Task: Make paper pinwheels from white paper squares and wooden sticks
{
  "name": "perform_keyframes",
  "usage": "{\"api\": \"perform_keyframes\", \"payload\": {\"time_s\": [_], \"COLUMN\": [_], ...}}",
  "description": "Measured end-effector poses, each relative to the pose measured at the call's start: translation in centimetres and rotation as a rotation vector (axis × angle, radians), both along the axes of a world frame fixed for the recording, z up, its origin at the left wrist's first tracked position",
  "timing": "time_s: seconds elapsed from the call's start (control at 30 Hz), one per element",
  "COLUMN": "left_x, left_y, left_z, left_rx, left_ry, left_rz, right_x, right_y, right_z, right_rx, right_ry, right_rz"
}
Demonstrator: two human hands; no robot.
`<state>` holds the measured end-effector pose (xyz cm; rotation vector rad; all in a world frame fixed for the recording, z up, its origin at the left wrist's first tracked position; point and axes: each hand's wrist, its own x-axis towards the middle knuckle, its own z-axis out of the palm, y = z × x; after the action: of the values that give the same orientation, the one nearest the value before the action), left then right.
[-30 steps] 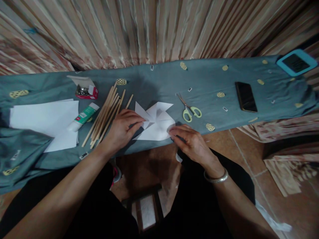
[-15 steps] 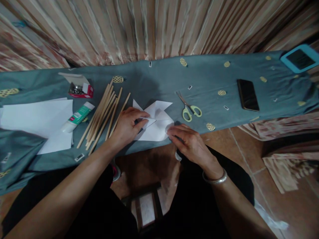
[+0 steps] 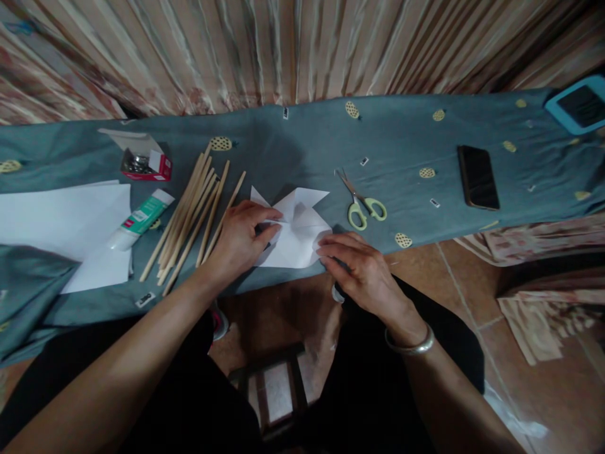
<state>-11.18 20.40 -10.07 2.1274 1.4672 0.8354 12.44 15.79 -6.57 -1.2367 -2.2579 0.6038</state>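
Note:
A white paper pinwheel (image 3: 302,221), cut and partly folded, lies near the front edge of the cloth-covered table. On its left side, my left hand (image 3: 243,236) pinches a paper flap between thumb and fingers. At the lower right corner of the paper, my right hand (image 3: 357,265) is closed with its fingertips on the edge. A silver bracelet (image 3: 410,343) circles the right wrist. Just right of the paper lie scissors (image 3: 363,205) with light green handles, their blades slightly apart. Several wooden sticks (image 3: 189,221) lie in a bundle left of my left hand.
Farther left are a green-and-white glue tube (image 3: 143,217), white paper sheets (image 3: 61,221) and an open red box (image 3: 146,165) of small metal items. A black phone (image 3: 478,176) and a blue-framed device (image 3: 579,104) lie to the right. A pleated curtain (image 3: 283,50) hangs behind.
The left-hand flap has lowered slightly, and its raised point over the middle no longer shows clearly. Both hands stay almost in place. The view has shifted a little.

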Motion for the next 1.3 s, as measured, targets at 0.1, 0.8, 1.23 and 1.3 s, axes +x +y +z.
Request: {"api": "perform_keyframes", "payload": {"time_s": [0.1,0.8,1.23,1.3], "left_x": [0.2,0.5,0.5,0.5], "left_y": [0.0,-0.2,-0.2,-0.2], "left_z": [0.2,0.8,1.0,1.0], "left_rx": [-0.023,-0.053,-0.063,-0.062], "left_ry": [0.006,0.008,0.058,0.067], "left_rz": [0.008,0.012,-0.007,-0.004], "right_x": [-0.1,-3.0,-4.2,-4.3], "right_y": [0.0,1.6,3.3,3.4], "right_z": [0.0,0.0,-1.7,-1.8], "right_rx": [0.014,0.134,0.068,0.066], "right_ry": [0.006,-0.017,-0.011,-0.006], "right_rz": [-0.011,-0.121,-0.154,-0.158]}}
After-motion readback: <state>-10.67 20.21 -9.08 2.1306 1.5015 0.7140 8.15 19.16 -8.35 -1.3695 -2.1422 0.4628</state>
